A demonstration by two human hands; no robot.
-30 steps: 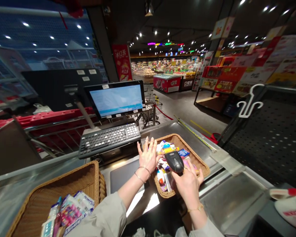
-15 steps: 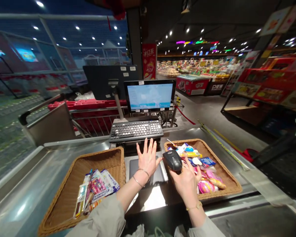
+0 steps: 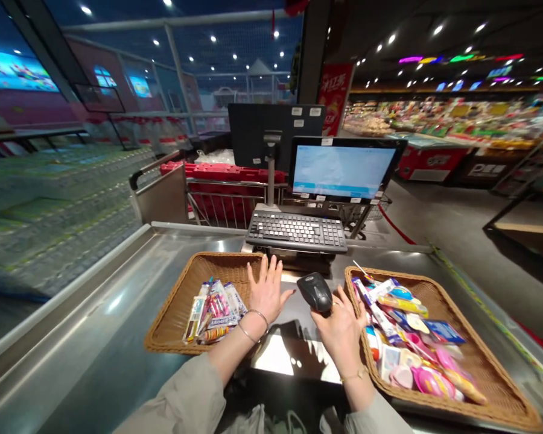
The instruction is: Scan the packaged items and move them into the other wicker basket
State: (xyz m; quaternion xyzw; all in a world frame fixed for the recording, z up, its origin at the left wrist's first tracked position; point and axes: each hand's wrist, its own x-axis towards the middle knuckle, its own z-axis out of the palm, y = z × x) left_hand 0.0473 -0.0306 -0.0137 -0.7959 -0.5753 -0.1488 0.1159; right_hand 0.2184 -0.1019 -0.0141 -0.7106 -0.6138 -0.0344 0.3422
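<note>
My right hand (image 3: 341,330) is closed around a black handheld barcode scanner (image 3: 315,291), held over the steel checkout counter between two wicker baskets. Spread flat with fingers apart and holding nothing, my left hand (image 3: 266,294) hovers by the right rim of the left basket (image 3: 172,319), which holds a few packaged items (image 3: 212,307). The right basket (image 3: 479,386) is full of several colourful small goods (image 3: 402,325) and lies just right of my right hand.
A keyboard (image 3: 297,231) and a lit monitor (image 3: 344,170) stand behind the baskets on the steel counter (image 3: 95,343). Red shopping carts (image 3: 221,181) are parked beyond. Store aisles and shelves stretch away at the right.
The view has swung left, so both baskets now show. My left hand has moved from the right basket's edge toward the left basket; my right hand keeps the scanner.
</note>
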